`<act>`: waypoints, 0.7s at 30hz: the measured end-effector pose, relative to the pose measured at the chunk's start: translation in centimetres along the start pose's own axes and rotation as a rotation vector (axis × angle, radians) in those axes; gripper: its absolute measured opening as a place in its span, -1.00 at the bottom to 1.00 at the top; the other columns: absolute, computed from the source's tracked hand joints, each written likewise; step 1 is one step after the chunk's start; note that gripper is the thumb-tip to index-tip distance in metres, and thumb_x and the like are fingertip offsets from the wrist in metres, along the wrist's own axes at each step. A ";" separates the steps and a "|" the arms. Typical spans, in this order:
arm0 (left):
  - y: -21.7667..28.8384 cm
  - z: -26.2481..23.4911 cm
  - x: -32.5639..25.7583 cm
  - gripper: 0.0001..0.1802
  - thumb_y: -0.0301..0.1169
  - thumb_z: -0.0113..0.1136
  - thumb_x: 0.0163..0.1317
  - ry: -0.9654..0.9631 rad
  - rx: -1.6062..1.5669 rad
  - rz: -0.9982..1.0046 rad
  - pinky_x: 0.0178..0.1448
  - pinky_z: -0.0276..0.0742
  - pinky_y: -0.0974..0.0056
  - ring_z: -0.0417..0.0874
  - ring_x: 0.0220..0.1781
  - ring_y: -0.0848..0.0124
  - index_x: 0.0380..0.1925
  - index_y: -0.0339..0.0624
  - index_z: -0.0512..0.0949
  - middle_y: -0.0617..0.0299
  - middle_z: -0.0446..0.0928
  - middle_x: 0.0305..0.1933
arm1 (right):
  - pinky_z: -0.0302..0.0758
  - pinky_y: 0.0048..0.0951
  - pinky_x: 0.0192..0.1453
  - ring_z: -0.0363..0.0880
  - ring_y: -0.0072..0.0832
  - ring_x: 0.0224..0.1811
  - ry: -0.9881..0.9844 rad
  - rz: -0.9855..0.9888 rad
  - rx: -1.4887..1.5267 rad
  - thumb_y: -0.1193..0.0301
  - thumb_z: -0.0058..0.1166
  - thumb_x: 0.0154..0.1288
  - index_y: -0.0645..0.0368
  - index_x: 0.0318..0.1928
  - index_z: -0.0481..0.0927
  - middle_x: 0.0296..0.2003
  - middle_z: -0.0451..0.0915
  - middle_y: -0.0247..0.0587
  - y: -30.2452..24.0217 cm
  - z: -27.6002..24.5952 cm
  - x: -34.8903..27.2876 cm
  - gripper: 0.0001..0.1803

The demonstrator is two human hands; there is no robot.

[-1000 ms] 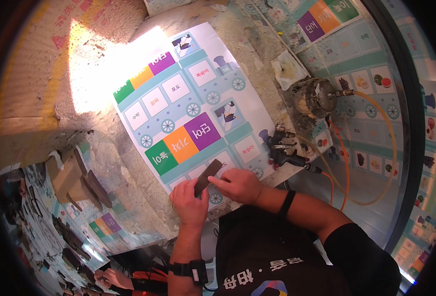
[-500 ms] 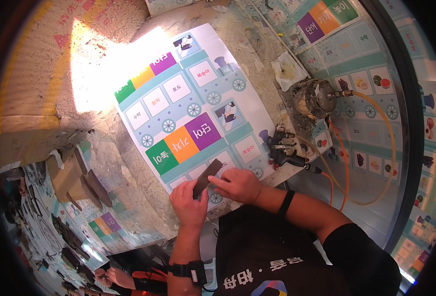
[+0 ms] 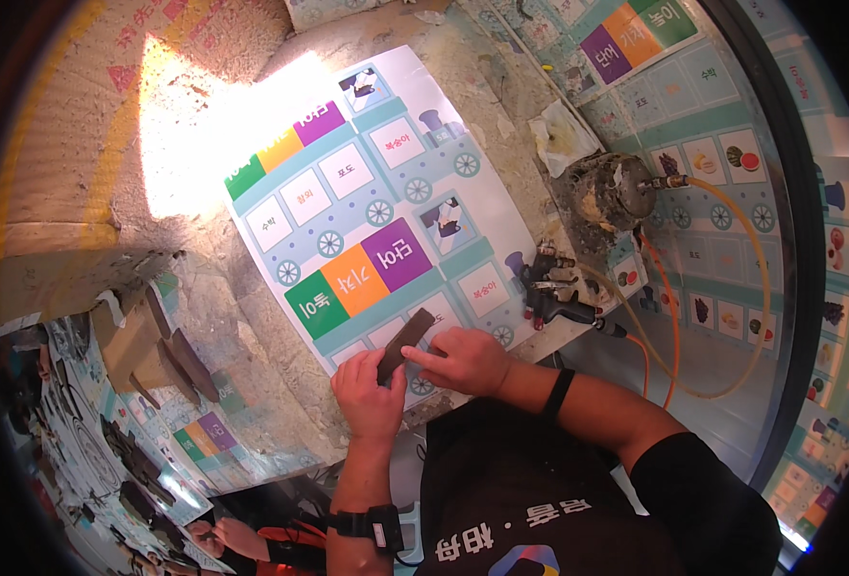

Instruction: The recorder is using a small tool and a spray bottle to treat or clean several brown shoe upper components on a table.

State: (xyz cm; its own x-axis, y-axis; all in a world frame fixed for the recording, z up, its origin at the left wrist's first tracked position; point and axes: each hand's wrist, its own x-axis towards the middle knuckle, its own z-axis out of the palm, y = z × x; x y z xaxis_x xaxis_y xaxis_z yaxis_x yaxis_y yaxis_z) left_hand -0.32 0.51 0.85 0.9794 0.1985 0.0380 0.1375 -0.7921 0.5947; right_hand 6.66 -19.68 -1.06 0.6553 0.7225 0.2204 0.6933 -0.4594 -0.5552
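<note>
Dark brown and matte, a flat, narrow rectangular strip (image 3: pixel 411 338) is held at a slant above the near edge of a white printed sheet with pale blue train drawings (image 3: pixel 490 211). The left hand (image 3: pixel 367 396) is closed around its lower end, thumb on one side and fingers on the other. The right hand (image 3: pixel 465 361) is half curled, an extended fingertip meeting the strip's side; whether it pinches or only presses, I cannot tell.

As for progress, the strip is in hand and not set down, and its surface is too small in view to judge fairly what is done or left on it. More brown pieces, long and curved (image 3: pixel 190 370), lie to the left near a tan cardboard panel (image 3: pixel 120 338), apart from the hands.

The stained, paint-crusted worktable (image 3: pixel 252 394) shows around the sheet. At its right rest a black and metal spray gun (image 3: pixel 559 302) and a grimy round metal pot (image 3: pixel 617 192) with a yellowish hose (image 3: pixel 767 278). Beyond the left side, another person's hand (image 3: pixel 239 540) shows low down, and strong light whitens the upper left.
</note>
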 end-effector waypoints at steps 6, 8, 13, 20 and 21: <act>0.0 0.0 -0.1 -0.51 -0.40 0.56 -0.08 0.000 -0.002 0.000 0.13 0.47 0.00 0.64 0.01 0.08 -0.08 -0.11 0.65 0.12 0.63 -0.07 | 0.48 -0.34 -0.40 0.52 -0.38 -0.40 -0.004 0.004 0.013 0.17 0.37 0.15 -0.18 0.28 0.60 -0.38 0.42 -0.36 0.1 0.2 -0.1 -0.38; 0.0 0.0 -0.1 -0.51 -0.40 0.56 -0.08 0.000 0.001 0.000 0.13 0.47 0.00 0.64 0.01 0.08 -0.07 -0.11 0.64 0.12 0.63 -0.07 | 0.48 -0.34 -0.40 0.52 -0.38 -0.40 -0.005 0.006 0.018 0.17 0.37 0.16 -0.18 0.27 0.61 -0.38 0.42 -0.36 0.1 0.1 -0.1 -0.39; 0.2 0.0 0.0 -0.51 -0.39 0.56 -0.08 0.005 0.011 0.007 0.13 0.47 -0.01 0.63 0.01 0.08 -0.08 -0.11 0.64 0.13 0.63 -0.08 | 0.50 -0.32 -0.37 0.53 -0.37 -0.39 -0.012 0.027 0.021 0.18 0.36 0.19 -0.10 0.27 0.61 -0.38 0.43 -0.35 0.0 -0.2 0.0 -0.40; 0.1 0.0 0.1 -0.52 -0.39 0.56 -0.07 0.004 0.010 0.005 0.13 0.47 -0.01 0.63 0.01 0.07 -0.08 -0.11 0.63 0.12 0.62 -0.08 | 0.50 -0.31 -0.36 0.54 -0.36 -0.38 -0.023 0.031 0.020 0.19 0.35 0.21 -0.07 0.26 0.61 -0.37 0.44 -0.34 0.0 -0.1 0.1 -0.42; 0.1 0.0 0.1 -0.52 -0.38 0.57 -0.07 0.005 0.012 0.008 0.13 0.47 -0.01 0.63 0.01 0.07 -0.08 -0.11 0.63 0.12 0.62 -0.08 | 0.50 -0.31 -0.36 0.54 -0.36 -0.38 -0.019 0.031 0.021 0.20 0.35 0.21 -0.07 0.26 0.61 -0.37 0.44 -0.34 0.0 -0.1 0.1 -0.42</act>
State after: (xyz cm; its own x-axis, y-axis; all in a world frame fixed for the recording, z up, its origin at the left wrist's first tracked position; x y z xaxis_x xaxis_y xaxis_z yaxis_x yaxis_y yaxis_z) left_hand -0.20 0.44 0.88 0.9797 0.1951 0.0462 0.1319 -0.8006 0.5845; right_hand 6.77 -19.68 -0.99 0.6702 0.7181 0.1875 0.6662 -0.4708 -0.5784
